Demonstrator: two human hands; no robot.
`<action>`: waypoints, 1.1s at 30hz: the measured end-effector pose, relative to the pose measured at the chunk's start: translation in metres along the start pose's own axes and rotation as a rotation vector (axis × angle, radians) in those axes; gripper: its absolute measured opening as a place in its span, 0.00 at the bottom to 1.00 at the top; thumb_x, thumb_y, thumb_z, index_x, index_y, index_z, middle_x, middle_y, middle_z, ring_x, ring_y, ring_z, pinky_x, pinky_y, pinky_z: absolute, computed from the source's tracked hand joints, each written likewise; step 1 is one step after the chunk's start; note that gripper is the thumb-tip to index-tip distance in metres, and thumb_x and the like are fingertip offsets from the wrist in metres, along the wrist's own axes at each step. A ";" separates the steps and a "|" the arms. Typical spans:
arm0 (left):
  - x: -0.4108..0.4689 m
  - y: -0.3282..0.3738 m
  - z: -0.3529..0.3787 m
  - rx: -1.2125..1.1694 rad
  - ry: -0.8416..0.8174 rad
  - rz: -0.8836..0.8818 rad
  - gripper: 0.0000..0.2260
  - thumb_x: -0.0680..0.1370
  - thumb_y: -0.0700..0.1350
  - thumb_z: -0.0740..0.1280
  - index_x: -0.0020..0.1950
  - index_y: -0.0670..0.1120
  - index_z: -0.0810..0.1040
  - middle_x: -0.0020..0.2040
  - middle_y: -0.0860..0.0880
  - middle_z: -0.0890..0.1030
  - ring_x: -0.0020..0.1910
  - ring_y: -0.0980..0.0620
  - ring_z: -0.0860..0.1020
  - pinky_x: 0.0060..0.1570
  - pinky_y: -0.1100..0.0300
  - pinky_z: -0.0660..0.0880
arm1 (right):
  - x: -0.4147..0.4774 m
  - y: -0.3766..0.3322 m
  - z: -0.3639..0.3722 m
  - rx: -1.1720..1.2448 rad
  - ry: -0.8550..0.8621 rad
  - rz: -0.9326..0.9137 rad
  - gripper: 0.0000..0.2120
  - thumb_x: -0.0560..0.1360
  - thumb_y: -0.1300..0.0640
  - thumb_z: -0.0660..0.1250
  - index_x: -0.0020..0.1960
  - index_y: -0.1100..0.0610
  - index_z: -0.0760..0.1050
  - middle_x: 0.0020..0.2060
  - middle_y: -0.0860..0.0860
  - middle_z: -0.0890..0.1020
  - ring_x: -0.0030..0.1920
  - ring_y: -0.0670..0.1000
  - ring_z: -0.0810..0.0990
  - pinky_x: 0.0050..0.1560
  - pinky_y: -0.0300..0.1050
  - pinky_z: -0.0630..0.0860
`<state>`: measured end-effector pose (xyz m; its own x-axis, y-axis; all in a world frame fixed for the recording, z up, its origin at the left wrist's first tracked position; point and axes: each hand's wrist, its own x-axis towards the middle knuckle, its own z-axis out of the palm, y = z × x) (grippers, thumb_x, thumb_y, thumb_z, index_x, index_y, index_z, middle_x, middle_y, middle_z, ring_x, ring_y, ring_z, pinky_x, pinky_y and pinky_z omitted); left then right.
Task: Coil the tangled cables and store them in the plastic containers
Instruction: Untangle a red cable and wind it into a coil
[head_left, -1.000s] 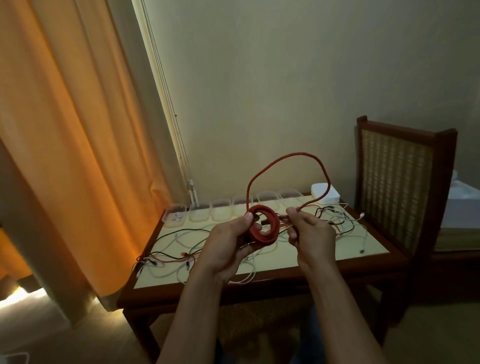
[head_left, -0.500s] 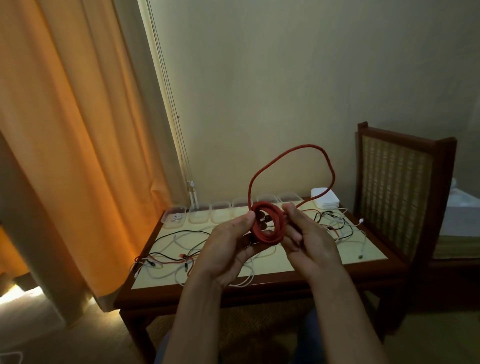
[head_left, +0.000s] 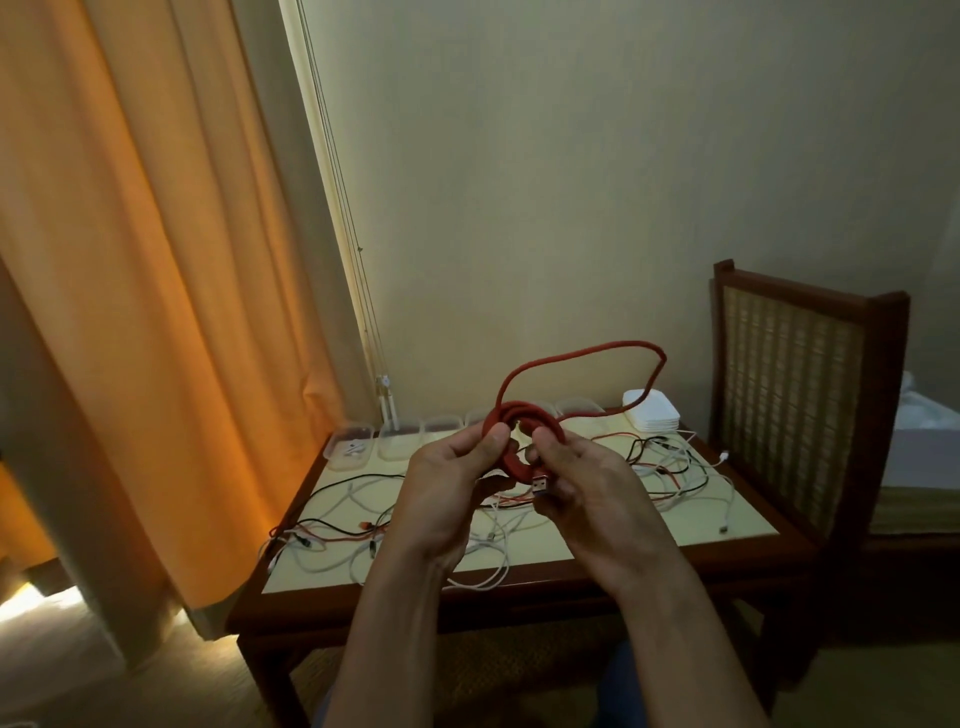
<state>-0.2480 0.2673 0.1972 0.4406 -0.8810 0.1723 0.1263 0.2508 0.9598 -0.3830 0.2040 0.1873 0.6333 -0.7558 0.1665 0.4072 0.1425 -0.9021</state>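
1. Two bare hands meet above the table (head_left: 675, 525). Between them we see the red cable (head_left: 519, 410) wound into a small, tight coil, held in the air over the middle of the tabletop.
2. We see the left hand (head_left: 441, 499) pinching the coil's left side, with the thumb on the near face and the fingers curled behind it.
3. The right hand (head_left: 587, 499) grips the coil's right side with curled fingers. The cable's USB plug (head_left: 540, 483) lies against those fingers at the coil's lower edge.
4. One loose loop of the red cable rises from the top of the coil, arcs to the right and drops behind the right hand.
5. Below the hands we see the tangled cables (head_left: 670, 467), white, black and reddish, spread over the tabletop to the left and right.
6. Several plastic containers (head_left: 400, 441) stand in a row along the far edge by the wall. The leftmost holds something small and white; we cannot tell what the others hold.
7. At the far right corner sits a white stack (head_left: 652, 415). A chair (head_left: 789, 374) stands just beside the table on the right, and an orange curtain (head_left: 156, 260) hangs on the left.
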 end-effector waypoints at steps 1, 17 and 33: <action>0.000 0.001 0.000 0.013 -0.006 -0.001 0.12 0.80 0.44 0.68 0.59 0.41 0.85 0.52 0.37 0.84 0.50 0.46 0.83 0.62 0.41 0.77 | -0.001 -0.001 0.002 -0.071 0.024 -0.012 0.10 0.75 0.53 0.72 0.53 0.54 0.85 0.40 0.50 0.85 0.42 0.48 0.78 0.46 0.47 0.69; 0.016 0.015 -0.008 0.173 0.132 0.083 0.07 0.83 0.40 0.66 0.55 0.42 0.84 0.47 0.45 0.88 0.49 0.48 0.86 0.50 0.56 0.83 | 0.005 -0.014 -0.004 -0.902 0.244 -0.289 0.16 0.82 0.62 0.62 0.66 0.50 0.79 0.41 0.47 0.86 0.34 0.43 0.84 0.38 0.36 0.78; 0.059 0.044 -0.081 -0.001 0.400 0.032 0.07 0.83 0.41 0.67 0.53 0.38 0.81 0.54 0.38 0.83 0.55 0.43 0.81 0.50 0.53 0.80 | 0.058 -0.073 -0.094 -1.050 0.138 -0.334 0.09 0.83 0.56 0.63 0.48 0.50 0.82 0.31 0.48 0.82 0.33 0.50 0.78 0.41 0.44 0.76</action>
<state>-0.1443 0.2594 0.2319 0.7555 -0.6472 0.1018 0.1077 0.2760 0.9551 -0.4379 0.0894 0.2249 0.4902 -0.7295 0.4770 -0.2578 -0.6441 -0.7202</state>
